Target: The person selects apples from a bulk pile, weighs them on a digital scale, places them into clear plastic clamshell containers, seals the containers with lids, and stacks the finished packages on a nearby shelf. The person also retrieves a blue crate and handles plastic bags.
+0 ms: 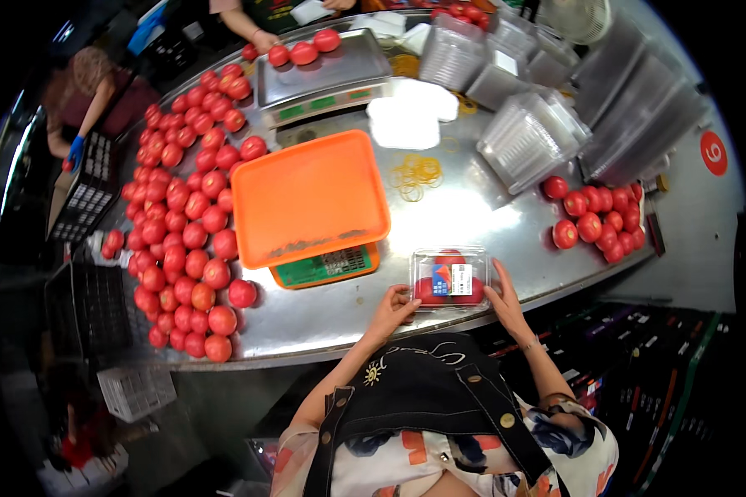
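Observation:
A closed clear plastic punnet [424,268] stands on the steel table [323,323] close to its front edge. Through the lid a few red tomatoes [468,298] show, and a blue and white label [452,279] with writing sits on top. My left hand [395,310] holds the punnet's lower left corner. Along its right side rests my right hand [507,299], fingers straight and thumb at the edge. To the left is a scale [280,276] topped by an orange tray [311,199].
Many loose tomatoes [174,230] cover the table's left. More tomatoes [606,217] lie right, below stacked clear containers [528,143]. Yellow rubber bands [418,174] and white pads [410,118] lie mid-table. A co-worker's hand [265,41] is beside a steel scale [317,68].

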`<state>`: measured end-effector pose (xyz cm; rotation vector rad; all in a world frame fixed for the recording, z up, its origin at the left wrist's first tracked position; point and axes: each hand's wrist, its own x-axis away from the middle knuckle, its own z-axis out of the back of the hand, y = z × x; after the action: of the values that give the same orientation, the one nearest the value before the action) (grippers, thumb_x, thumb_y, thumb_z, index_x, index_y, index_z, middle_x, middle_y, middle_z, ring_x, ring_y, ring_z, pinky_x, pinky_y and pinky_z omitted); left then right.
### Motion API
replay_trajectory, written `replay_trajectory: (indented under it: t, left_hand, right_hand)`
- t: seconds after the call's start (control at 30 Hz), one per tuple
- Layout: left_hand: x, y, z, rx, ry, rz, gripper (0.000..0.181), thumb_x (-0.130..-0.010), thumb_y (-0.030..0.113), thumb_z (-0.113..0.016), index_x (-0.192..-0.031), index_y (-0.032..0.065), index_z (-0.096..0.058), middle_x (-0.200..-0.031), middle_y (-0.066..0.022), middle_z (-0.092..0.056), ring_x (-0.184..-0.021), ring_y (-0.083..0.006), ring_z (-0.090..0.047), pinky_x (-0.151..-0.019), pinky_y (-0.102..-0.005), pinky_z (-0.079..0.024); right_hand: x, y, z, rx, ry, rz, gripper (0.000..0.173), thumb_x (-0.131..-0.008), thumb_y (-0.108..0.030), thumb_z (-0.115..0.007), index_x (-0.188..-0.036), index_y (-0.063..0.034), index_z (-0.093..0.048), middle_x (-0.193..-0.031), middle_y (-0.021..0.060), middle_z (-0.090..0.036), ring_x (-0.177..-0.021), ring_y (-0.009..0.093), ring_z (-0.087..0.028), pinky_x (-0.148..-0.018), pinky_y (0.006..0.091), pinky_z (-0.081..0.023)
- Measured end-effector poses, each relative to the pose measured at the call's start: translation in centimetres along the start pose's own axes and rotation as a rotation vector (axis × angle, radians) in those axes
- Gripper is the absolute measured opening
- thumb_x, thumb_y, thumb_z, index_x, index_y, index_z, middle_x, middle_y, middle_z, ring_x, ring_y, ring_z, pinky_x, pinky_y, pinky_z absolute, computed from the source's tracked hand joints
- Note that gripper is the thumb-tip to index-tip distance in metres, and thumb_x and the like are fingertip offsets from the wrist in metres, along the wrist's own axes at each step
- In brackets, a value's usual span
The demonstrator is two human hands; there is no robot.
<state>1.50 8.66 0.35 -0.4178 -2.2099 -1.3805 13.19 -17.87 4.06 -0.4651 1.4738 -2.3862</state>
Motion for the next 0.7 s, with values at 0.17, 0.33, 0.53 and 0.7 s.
replay_trajectory:
  t: [0.17, 0.33, 0.53, 0.7]
  left_hand:
    - [0.3, -0.6, 1.0, 0.223, -0.076, -0.001, 0.039, -0.089, 0.008, -0.066, -0.123, 0.0059, -0.047, -0.093, -0.0051, -0.061, -0.090, -0.0155, -0.063, -0.082, -0.0317, -0.056]
    - [0.2, -1.3, 0.6, 0.314, -0.028, -0.055, 0.037, -0.087, -0.001, -0.062, -0.121, 0.0023, -0.047, -0.091, -0.0059, -0.061, -0.087, -0.0195, -0.065, -0.085, -0.0353, -0.057]
    - [0.3, 0.8, 1.7, 0.282, 0.024, -0.081, 0.033, -0.087, -0.001, -0.060, -0.118, -0.0009, -0.049, -0.088, -0.0052, -0.057, -0.084, -0.0179, -0.064, -0.082, -0.0336, -0.058]
    - [1.1, 1.8, 2.6, 0.223, 0.138, -0.086, 0.037, -0.090, 0.002, -0.058, -0.125, -0.0014, -0.048, -0.105, -0.0094, -0.054, -0.094, -0.0194, -0.062, -0.083, -0.0342, -0.058]
  right_hand:
    - [2.9, 1.6, 1.1, -0.553, -0.154, -0.457, 0.040, -0.096, -0.017, -0.056, -0.132, -0.0021, -0.047, -0.115, 0.0073, -0.057, -0.090, 0.013, -0.060, -0.078, 0.0269, -0.054]
    - [2.4, 1.2, 1.3, -0.641, -0.167, -0.475, 0.024, -0.088, -0.002, -0.061, -0.109, 0.0000, -0.052, -0.101, 0.0078, -0.058, -0.092, 0.018, -0.063, -0.082, 0.0316, -0.056]
    - [2.5, 1.4, -0.7, -0.612, -0.253, -0.503, 0.026, -0.085, -0.007, -0.067, -0.108, -0.0003, -0.054, -0.092, 0.0084, -0.062, -0.086, 0.019, -0.066, -0.080, 0.0312, -0.056]
    - [-7.8, 0.0, 3.3, -0.313, -0.307, -0.445, 0.027, -0.090, -0.023, -0.064, -0.104, 0.0002, -0.064, -0.093, 0.0077, -0.066, -0.083, 0.016, -0.065, -0.074, 0.0286, -0.054]
